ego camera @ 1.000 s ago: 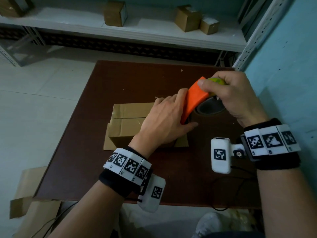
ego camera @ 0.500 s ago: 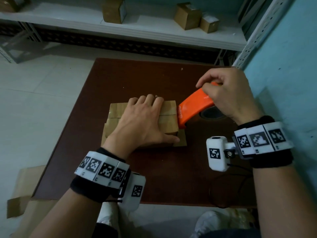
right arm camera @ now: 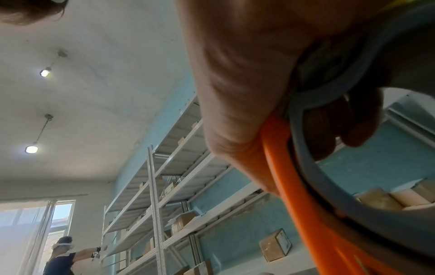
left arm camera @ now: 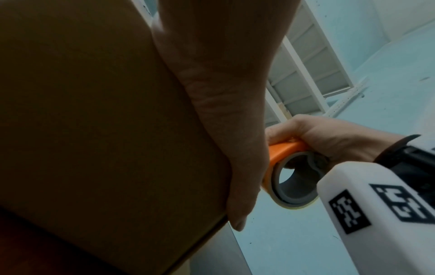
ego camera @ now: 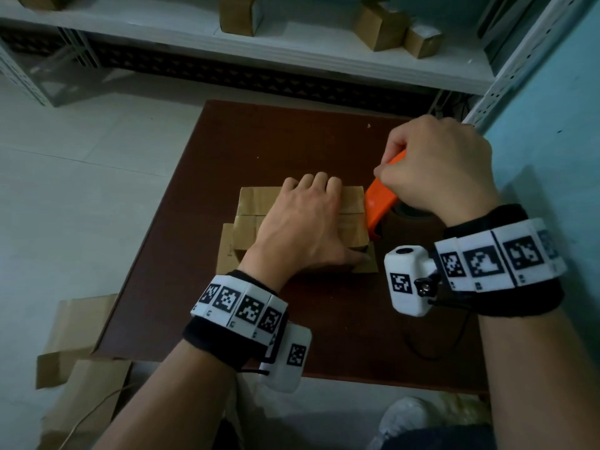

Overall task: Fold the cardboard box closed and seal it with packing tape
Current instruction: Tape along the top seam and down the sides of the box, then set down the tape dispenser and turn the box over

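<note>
A small brown cardboard box (ego camera: 256,206) sits mid-table with its top flaps folded down. My left hand (ego camera: 302,228) lies flat on the top, fingers straight, and its thumb runs down the near right corner (left arm camera: 237,176). My right hand (ego camera: 435,170) grips an orange tape dispenser (ego camera: 380,206) whose front end touches the box's right edge. In the left wrist view the box wall (left arm camera: 94,111) fills the left, and beside it show the dispenser (left arm camera: 284,148) and its grey tape core (left arm camera: 292,188). The right wrist view shows fingers curled round the dispenser (right arm camera: 294,186).
The brown table (ego camera: 259,141) stands against a teal wall (ego camera: 552,125) on the right. A white shelf (ego camera: 292,50) behind holds small boxes (ego camera: 380,24). Flat cardboard (ego camera: 74,336) lies on the floor at left. A cable (ego camera: 431,349) trails near the table's front edge.
My left hand slid from the box's right end onto the middle of the top and flattened there. My right hand brought the dispenser down against the box's right edge.
</note>
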`<state>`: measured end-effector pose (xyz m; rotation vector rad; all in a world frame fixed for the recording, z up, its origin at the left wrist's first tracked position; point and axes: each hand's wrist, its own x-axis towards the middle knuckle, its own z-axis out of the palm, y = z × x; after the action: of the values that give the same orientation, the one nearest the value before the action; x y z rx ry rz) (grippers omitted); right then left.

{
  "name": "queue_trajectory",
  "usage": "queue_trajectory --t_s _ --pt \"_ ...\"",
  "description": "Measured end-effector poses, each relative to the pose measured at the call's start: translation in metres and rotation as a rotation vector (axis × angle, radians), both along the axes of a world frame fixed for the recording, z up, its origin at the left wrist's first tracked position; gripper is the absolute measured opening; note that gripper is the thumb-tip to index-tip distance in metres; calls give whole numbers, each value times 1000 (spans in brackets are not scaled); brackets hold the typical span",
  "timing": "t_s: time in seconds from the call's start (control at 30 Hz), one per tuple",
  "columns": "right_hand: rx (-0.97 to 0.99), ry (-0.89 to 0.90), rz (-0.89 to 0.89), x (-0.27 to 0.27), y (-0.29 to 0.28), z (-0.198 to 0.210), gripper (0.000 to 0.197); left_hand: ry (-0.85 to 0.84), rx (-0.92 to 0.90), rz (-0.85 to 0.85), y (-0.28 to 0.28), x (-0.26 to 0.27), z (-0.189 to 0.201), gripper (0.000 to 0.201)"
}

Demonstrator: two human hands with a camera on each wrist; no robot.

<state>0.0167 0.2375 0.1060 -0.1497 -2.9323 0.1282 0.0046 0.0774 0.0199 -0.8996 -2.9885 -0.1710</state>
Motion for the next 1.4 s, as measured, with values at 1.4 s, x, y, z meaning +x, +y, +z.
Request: queue_trajectory --t_s 1.4 --pt "-180 -186 -466 10 46 -63 58 -72 -6 -8 9 -7 4 117"
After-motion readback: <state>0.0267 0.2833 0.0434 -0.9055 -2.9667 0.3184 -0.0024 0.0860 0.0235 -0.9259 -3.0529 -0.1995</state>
